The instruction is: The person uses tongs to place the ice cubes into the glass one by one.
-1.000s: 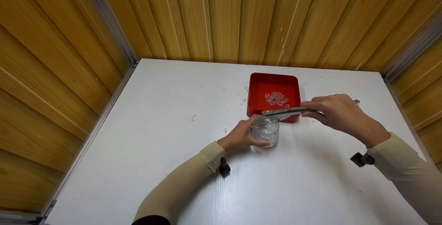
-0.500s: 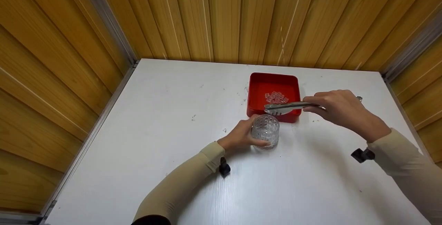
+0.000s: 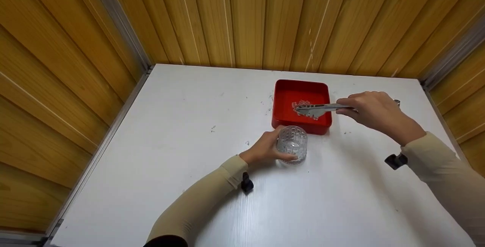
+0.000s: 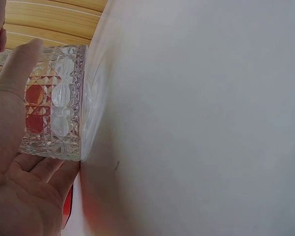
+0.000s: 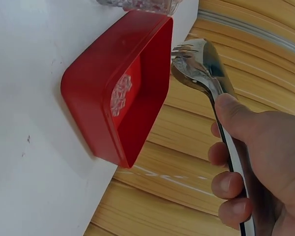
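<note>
White table, backed and flanked by yellow-brown wood-plank walls framed in grey metal strips. A clear, cut-patterned glass tumbler is stood upright on the table, just before the near wall of a square, open-topped red box. The tumbler is gripped by the left hand, thumb laid along the near side, fingers round the far side. Silver metal tongs are held in the closed grip of the right hand, fingers curled around the handle, their head poised over the box. Whether anything is pinched in the tongs cannot be told. Small clear cubes are heaped on the box floor, partly masked by the tongs from above. Between tongs' head and tumbler the box's near wall is interposed. Dark specks are scattered to either side of the box. Black devices are worn by the cuffs of both beige sleeves.
</note>
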`<state>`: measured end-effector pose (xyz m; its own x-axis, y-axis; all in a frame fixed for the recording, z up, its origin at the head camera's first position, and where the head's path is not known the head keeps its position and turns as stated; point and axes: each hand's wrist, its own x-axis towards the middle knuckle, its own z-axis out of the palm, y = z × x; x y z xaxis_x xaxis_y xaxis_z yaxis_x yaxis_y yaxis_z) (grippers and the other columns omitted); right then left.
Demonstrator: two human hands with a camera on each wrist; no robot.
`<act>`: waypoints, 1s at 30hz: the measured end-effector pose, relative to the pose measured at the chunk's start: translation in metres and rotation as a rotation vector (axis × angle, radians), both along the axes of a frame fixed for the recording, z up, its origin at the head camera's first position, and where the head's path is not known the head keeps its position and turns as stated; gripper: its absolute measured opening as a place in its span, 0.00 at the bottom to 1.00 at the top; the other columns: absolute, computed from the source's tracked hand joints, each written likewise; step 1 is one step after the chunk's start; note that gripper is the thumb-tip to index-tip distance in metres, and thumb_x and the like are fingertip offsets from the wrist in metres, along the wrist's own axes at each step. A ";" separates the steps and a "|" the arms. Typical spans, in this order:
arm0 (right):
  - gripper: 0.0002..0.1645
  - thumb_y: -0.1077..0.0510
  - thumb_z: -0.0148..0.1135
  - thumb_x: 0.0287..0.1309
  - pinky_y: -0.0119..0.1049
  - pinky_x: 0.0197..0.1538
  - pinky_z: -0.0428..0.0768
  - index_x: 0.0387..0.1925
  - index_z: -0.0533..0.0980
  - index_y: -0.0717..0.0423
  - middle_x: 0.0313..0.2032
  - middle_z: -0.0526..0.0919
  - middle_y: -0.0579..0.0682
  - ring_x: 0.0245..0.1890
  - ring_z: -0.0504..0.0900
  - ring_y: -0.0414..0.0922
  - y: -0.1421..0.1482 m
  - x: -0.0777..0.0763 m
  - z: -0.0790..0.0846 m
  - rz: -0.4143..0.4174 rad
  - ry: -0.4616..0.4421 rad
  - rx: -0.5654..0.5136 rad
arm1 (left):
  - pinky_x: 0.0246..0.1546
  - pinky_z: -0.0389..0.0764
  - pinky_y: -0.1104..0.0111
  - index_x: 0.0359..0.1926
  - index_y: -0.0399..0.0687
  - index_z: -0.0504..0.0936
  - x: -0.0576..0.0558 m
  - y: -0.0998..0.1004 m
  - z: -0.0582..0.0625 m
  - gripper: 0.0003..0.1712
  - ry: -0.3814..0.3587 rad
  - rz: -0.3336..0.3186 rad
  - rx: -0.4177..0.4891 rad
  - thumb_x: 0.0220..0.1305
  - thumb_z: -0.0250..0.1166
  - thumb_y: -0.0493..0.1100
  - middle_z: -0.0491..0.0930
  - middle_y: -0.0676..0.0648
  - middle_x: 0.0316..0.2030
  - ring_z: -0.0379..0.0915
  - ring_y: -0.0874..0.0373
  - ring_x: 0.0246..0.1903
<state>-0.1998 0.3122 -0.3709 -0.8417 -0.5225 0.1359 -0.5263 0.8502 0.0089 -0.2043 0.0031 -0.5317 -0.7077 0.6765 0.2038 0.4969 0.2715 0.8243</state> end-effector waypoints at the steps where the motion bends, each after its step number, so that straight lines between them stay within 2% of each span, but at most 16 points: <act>1: 0.12 0.55 0.75 0.59 0.35 0.22 0.69 0.45 0.87 0.48 0.26 0.84 0.44 0.20 0.71 0.41 0.000 -0.002 0.000 -0.007 -0.009 0.006 | 0.55 0.77 0.73 0.68 0.45 0.66 0.000 0.000 0.000 0.49 0.006 0.003 -0.004 0.51 0.83 0.51 0.82 0.44 0.56 0.79 0.56 0.52; 6: 0.11 0.56 0.75 0.60 0.37 0.23 0.70 0.45 0.87 0.50 0.27 0.86 0.45 0.21 0.72 0.43 0.002 -0.013 -0.001 -0.036 -0.059 0.022 | 0.55 0.76 0.73 0.69 0.46 0.66 0.000 0.000 0.001 0.49 -0.002 0.010 0.004 0.51 0.83 0.50 0.82 0.45 0.56 0.79 0.56 0.53; 13: 0.06 0.55 0.74 0.61 0.38 0.22 0.69 0.40 0.87 0.48 0.23 0.83 0.43 0.21 0.71 0.43 0.002 -0.025 -0.002 -0.052 -0.115 0.047 | 0.56 0.76 0.73 0.69 0.47 0.66 0.000 0.000 -0.001 0.50 -0.031 0.003 0.009 0.51 0.83 0.50 0.82 0.44 0.57 0.79 0.56 0.55; 20: 0.04 0.56 0.73 0.62 0.38 0.23 0.71 0.38 0.87 0.51 0.24 0.84 0.45 0.22 0.72 0.45 -0.001 -0.039 0.001 -0.065 -0.172 0.100 | 0.57 0.76 0.73 0.70 0.49 0.66 -0.001 -0.001 0.000 0.50 -0.049 0.016 0.005 0.51 0.83 0.51 0.82 0.46 0.58 0.78 0.58 0.55; 30: 0.06 0.57 0.75 0.59 0.40 0.23 0.71 0.36 0.88 0.55 0.22 0.82 0.47 0.22 0.72 0.47 -0.014 -0.048 0.002 -0.092 -0.178 0.148 | 0.57 0.77 0.71 0.69 0.50 0.67 0.001 0.001 -0.002 0.49 -0.070 0.007 0.023 0.50 0.84 0.50 0.83 0.46 0.56 0.80 0.57 0.55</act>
